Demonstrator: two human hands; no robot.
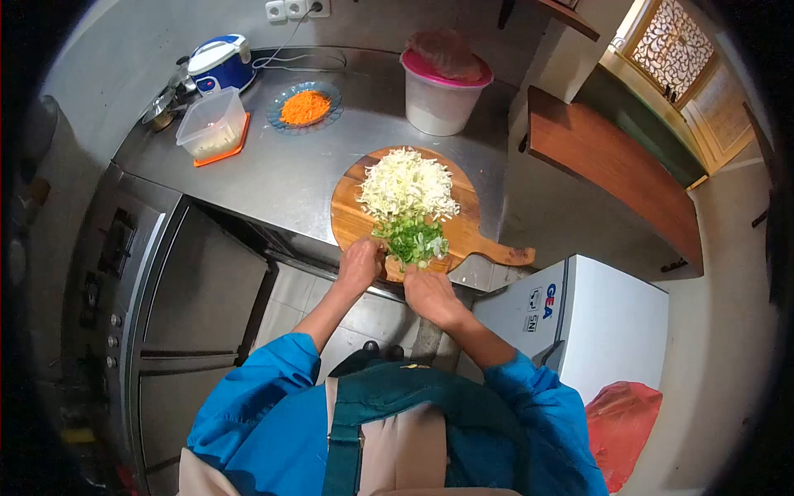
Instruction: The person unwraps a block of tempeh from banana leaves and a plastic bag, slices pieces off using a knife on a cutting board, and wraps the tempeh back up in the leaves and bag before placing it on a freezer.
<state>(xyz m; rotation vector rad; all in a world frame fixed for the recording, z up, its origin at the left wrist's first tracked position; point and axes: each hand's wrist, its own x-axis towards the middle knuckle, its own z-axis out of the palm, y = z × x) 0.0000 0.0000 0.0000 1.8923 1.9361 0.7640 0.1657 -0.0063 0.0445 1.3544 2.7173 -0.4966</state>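
Observation:
A round wooden cutting board [467, 217] with a handle lies at the counter's front edge. Shredded pale cabbage [407, 183] is heaped on it, and chopped green onion [409, 238] lies against the heap's near side. My left hand [361, 263] is at the near left of the green pile, fingers bent inward at its edge. On the near right, my right hand [430, 293] touches the board's front edge beside the greens. The fingertips of both hands are partly hidden, and whether they pinch any pieces is too small to tell.
Behind the board stand a glass plate of grated orange food [305, 107], a plastic container [212, 124] on an orange lid, a rice cooker [221, 64] and a white bucket [442, 101] with a pink lid. A stove [116, 298] is at left, a white fridge [616, 318] at right.

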